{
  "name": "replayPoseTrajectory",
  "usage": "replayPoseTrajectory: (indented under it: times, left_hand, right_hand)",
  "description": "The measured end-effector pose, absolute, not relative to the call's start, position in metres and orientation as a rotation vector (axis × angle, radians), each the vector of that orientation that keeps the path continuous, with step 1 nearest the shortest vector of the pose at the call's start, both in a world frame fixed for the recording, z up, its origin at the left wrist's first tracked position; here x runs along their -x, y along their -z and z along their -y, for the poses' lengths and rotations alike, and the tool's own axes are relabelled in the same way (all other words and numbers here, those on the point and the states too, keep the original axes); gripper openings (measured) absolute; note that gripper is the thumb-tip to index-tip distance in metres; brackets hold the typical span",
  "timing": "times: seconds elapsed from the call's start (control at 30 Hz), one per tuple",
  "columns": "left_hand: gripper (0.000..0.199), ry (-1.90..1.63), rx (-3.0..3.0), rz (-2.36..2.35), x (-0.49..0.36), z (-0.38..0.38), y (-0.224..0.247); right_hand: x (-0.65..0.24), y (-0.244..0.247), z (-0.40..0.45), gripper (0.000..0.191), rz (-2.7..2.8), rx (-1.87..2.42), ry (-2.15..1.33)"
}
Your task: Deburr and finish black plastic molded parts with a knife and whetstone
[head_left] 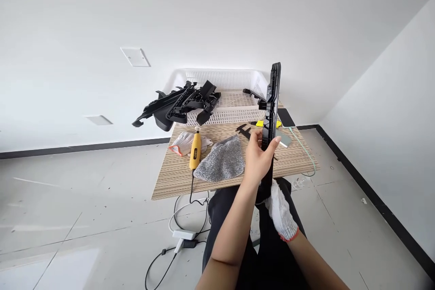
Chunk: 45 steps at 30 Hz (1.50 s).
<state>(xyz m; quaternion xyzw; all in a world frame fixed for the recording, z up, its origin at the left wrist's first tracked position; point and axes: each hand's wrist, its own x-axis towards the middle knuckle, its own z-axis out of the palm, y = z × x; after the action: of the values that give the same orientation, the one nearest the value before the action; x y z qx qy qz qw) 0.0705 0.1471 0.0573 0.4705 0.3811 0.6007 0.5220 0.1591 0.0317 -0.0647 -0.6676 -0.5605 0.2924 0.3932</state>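
Note:
A long black plastic part (271, 118) stands nearly upright in front of me. My left hand (260, 156), bare, grips it around the middle, with the thumb on its right edge. My right hand (280, 210), in a white knit glove with a red cuff, is at the lower end of the part, over my lap. Its fingers are mostly hidden, but it appears to hold that end. A grey cloth (222, 159) lies on the table left of my left hand. Beside the cloth is a yellow rotary tool (195, 150), and a black caliper (244, 131) lies behind.
A white basket (234, 114) at the table's back holds several black plastic parts (183, 104), some jutting out left. A white glove (185, 142), yellow cutter (260, 123), phone (286, 118) and green cable (304, 147) lie on the wooden table (170, 181). Cables and adapters (184, 234) are on the floor.

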Motion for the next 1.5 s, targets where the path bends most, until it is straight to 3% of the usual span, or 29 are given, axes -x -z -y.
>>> replayPoseTrajectory:
  times: [0.17, 0.33, 0.4, 0.53, 0.63, 0.77, 1.03, 1.23, 1.5]
  left_hand:
    - [0.040, -1.405, -1.091, -0.842, -0.062, -0.148, -0.056]
    - [0.043, -1.044, -0.846, -0.421, -0.052, -0.165, -0.040]
    - [0.036, -1.074, -0.707, -0.397, -0.051, -0.174, -0.030]
    - [0.027, -1.237, -0.628, -0.579, -0.051, -0.190, -0.012]
    - [0.030, -1.253, -0.770, -0.741, -0.054, -0.198, -0.004]
    - [0.032, -1.181, -0.772, -0.788, -0.060, -0.206, -0.001]
    - [0.036, -1.200, -0.683, -0.859, -0.038, -0.221, 0.003]
    - [0.031, -1.287, -0.637, -0.861, -0.025, -0.218, -0.001]
    - [0.028, -1.272, -0.664, -0.868, -0.026, -0.216, 0.001]
  right_hand:
    - [-0.168, 0.062, -0.038, 0.066, 1.287, 1.652, -0.857]
    - [-0.170, 0.034, -0.049, 0.020, 1.335, 1.546, -1.166]
    - [-0.174, 0.023, -0.057, 0.012, 1.322, 1.509, -1.309]
    - [-0.195, 0.004, -0.091, 0.038, 1.241, 1.626, -0.966]
    - [-0.206, -0.010, -0.133, 0.035, 1.601, 1.845, -0.598]
    - [-0.196, -0.027, -0.186, 0.037, 2.103, 2.180, -0.407]
    - [-0.178, -0.039, -0.228, 0.034, 2.363, 2.285, -0.371]
    - [-0.204, -0.044, -0.230, 0.026, 2.630, 2.233, -0.577]
    - [-0.239, -0.047, -0.214, 0.024, 2.336, 2.035, -0.219]
